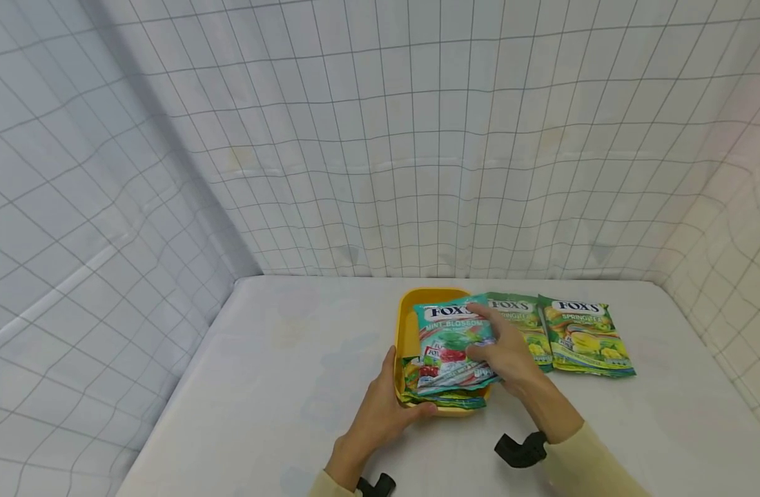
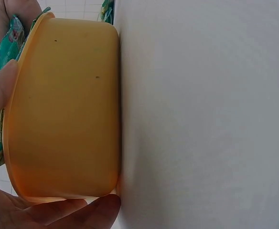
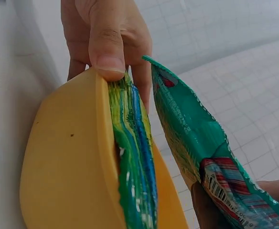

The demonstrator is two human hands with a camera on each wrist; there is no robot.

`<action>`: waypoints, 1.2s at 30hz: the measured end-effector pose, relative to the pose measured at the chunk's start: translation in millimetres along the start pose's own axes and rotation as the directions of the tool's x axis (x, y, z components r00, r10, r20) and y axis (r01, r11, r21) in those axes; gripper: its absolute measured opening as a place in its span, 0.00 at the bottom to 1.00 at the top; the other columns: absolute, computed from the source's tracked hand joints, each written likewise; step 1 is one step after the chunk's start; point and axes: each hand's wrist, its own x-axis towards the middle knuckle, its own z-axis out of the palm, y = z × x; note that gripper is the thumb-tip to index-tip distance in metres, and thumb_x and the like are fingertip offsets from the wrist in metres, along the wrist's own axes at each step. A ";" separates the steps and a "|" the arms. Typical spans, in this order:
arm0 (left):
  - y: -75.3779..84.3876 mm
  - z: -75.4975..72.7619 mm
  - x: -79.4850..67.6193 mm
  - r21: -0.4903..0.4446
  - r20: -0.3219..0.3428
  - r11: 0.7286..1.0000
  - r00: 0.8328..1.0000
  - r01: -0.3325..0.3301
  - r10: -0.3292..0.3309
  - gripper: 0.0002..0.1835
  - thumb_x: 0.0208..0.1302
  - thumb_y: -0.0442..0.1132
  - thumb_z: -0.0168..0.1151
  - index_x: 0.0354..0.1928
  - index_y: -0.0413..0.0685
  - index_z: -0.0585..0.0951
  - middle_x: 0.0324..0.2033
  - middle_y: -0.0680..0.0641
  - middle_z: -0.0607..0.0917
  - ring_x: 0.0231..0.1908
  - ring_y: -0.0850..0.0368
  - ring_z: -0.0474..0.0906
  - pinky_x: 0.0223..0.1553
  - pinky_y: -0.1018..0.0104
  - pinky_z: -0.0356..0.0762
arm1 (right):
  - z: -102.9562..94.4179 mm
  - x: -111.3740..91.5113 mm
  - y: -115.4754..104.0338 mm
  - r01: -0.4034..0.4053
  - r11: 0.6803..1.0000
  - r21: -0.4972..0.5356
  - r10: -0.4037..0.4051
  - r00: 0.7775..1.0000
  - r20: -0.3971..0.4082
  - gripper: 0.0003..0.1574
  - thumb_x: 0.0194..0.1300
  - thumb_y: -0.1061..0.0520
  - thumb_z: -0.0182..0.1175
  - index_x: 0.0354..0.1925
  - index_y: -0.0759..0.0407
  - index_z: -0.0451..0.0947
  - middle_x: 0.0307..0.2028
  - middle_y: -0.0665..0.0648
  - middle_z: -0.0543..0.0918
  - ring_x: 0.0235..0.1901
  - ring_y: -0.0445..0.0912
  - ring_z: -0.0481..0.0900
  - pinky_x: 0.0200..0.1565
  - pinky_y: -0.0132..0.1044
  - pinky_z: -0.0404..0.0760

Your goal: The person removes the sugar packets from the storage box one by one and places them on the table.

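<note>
Head view: right hand (image 1: 504, 348) is gripping mint bag (image 1: 448, 345) over tub (image 1: 407, 335); left hand (image 1: 382, 407) is grasping tub. Left wrist: tub is resting on table (image 2: 206, 114). Right wrist: mint bag is tilting, green bag (image 3: 130, 124) sitting in tub.

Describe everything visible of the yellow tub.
The yellow tub looks plastic, with rounded corners, a rim around its top and dark specks outside. It stands upright on the white table, green packets inside. The left hand grips its near-left corner, thumb on the rim. A teal packet, held by the right hand, hides part of its opening.
</note>
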 end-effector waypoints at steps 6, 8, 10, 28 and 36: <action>0.4 -0.3 0.5 -0.007 -0.002 1.000 1.000 -0.003 0.003 0.67 0.52 0.60 0.79 0.81 0.47 0.44 0.64 0.46 0.76 0.59 0.53 0.75 0.66 0.47 0.68 | -10.7 -8.5 -2.4 0.035 0.999 -0.001 -0.035 0.999 0.008 0.50 0.64 0.72 0.62 0.78 0.47 0.60 0.77 0.65 0.55 0.64 0.63 0.68 0.59 0.56 0.74; 0.5 -0.2 0.5 -0.011 -0.003 1.000 1.000 -0.005 0.005 0.66 0.51 0.59 0.79 0.81 0.48 0.45 0.63 0.48 0.77 0.58 0.54 0.76 0.66 0.47 0.68 | -14.4 -10.3 -1.8 0.045 0.999 0.017 -0.045 0.999 0.012 0.50 0.64 0.72 0.61 0.79 0.47 0.59 0.77 0.65 0.54 0.64 0.63 0.68 0.58 0.53 0.75; 0.5 -0.2 0.4 -0.017 -0.004 1.000 1.000 -0.009 0.009 0.66 0.51 0.58 0.80 0.81 0.49 0.45 0.62 0.49 0.78 0.57 0.55 0.76 0.66 0.47 0.68 | -17.7 -11.6 -0.8 0.043 0.999 0.032 -0.043 0.999 0.009 0.50 0.65 0.72 0.60 0.79 0.46 0.58 0.77 0.65 0.54 0.63 0.63 0.70 0.55 0.50 0.77; -0.6 0.3 0.7 -0.008 -0.013 1.000 0.999 -0.030 0.030 0.67 0.50 0.59 0.80 0.81 0.47 0.45 0.61 0.49 0.79 0.58 0.56 0.76 0.66 0.47 0.68 | -47.3 -25.5 9.5 0.022 0.996 0.091 -0.021 1.000 -0.020 0.50 0.67 0.73 0.57 0.80 0.47 0.54 0.72 0.68 0.62 0.50 0.54 0.80 0.43 0.43 0.84; -1.4 0.3 1.1 -0.018 -0.010 0.999 0.999 -0.047 0.047 0.67 0.50 0.58 0.80 0.81 0.48 0.45 0.60 0.51 0.80 0.55 0.58 0.77 0.64 0.49 0.70 | -59.8 -31.8 17.9 -0.012 0.997 0.076 0.016 0.998 -0.055 0.49 0.68 0.72 0.56 0.80 0.47 0.55 0.74 0.67 0.60 0.53 0.55 0.77 0.44 0.40 0.83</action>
